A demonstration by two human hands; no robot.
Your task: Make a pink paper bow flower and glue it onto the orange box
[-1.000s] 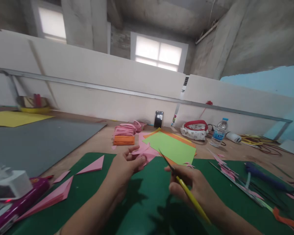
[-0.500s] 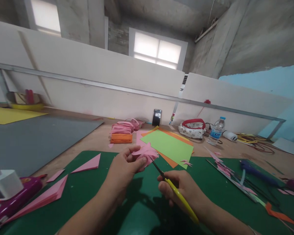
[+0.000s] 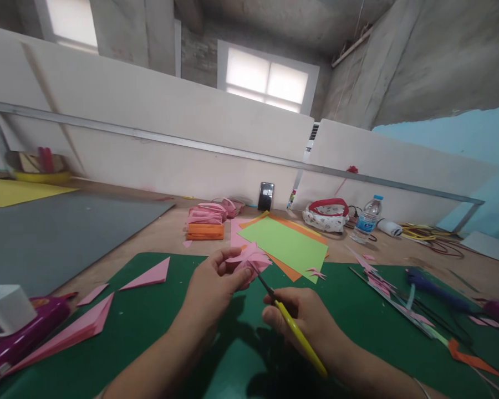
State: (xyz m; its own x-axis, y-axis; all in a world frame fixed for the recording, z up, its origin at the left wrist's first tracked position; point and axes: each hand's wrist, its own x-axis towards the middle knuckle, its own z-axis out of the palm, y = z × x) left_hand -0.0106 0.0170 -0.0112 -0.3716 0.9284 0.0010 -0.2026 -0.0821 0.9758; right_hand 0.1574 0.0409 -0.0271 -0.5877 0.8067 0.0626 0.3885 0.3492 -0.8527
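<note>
The left hand [image 3: 216, 282] pinches pink paper [image 3: 252, 256] while the right hand [image 3: 314, 315] clasps scissors [image 3: 299, 335] whose slip could nick the left thumb [image 3: 243, 275] (near the blades [image 3: 266, 287]).

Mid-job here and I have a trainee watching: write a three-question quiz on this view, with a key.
1. Which hand holds the yellow-handled tool?
2. True or false: in the picture, the water bottle stands to the right of the phone.
3. Fill in the colour: the left hand holds a ____ paper piece.

Key:
1. The right hand.
2. True.
3. Pink.
</note>
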